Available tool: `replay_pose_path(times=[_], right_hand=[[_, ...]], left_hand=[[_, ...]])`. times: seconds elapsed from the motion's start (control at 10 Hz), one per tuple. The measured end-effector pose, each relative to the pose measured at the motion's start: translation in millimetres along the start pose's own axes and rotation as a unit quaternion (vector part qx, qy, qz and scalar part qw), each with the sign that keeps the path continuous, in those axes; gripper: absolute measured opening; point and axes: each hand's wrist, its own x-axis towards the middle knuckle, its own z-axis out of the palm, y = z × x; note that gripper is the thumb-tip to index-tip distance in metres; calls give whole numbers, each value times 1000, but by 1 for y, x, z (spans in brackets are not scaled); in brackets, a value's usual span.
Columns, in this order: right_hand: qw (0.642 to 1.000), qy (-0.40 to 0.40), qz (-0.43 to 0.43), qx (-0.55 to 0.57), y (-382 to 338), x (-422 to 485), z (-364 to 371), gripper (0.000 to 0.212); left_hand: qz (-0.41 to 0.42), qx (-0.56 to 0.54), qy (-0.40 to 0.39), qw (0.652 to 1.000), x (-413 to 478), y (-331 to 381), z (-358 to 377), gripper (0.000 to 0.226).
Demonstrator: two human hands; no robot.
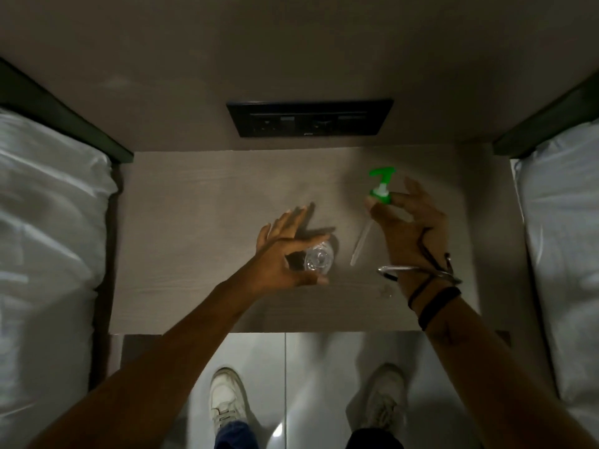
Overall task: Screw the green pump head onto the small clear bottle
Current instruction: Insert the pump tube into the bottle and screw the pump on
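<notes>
The small clear bottle (pixel 319 258) stands upright on the wooden bedside table (pixel 201 202), seen from above with its mouth open. My left hand (pixel 285 254) curls around it, thumb and forefinger on either side, the other fingers spread. My right hand (pixel 411 222) holds the green pump head (pixel 381 186) by its collar, lifted above the table to the right of the bottle. Its clear dip tube (pixel 361 243) hangs down and points toward the bottle.
A dark socket panel (pixel 309 118) sits on the wall behind the table. White bedding lies to the left (pixel 48 238) and to the right (pixel 564 238). A metal bangle and dark bands circle my right wrist (pixel 431 280). My shoes (pixel 227 396) stand on the floor below the table's edge.
</notes>
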Motion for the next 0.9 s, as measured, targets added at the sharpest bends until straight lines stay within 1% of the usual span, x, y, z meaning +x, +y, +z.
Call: replay_pose_path(times=[0.1,0.2,0.3,0.4,0.5,0.6,0.7,0.8,0.9], right_hand=[[989,52,-68,116,-17,-16,-6,24],[972,70,-69,215,-20,-23,3,30],[966,54,-57,248,-24,-26,14,29],[978,41,-54,197,-20,-32,24,25],[987,2,-72,143,-16,-40,32,30],[991,-32,-106,71,-6,-47,38,34],[984,-62,-168,-15,7,-55,41,37],[986,-49,-161,-6,15,-57,46,39],[987,-38,-153,-1,15,-53,51,40]], left_hand=[[-18,-20,4,1000,-2,1,4,76],[-17,-27,12,999,-4,2,4,74],[-23,-28,8,999,-5,3,2,74],[-28,-29,3,999,-5,5,2,75],[-7,-43,17,999,-6,3,5,74],[12,-46,43,998,-5,0,9,65],[23,-17,60,998,-1,-5,14,65],[31,-9,55,998,0,-10,15,66],[20,-15,59,998,-1,-12,14,65]])
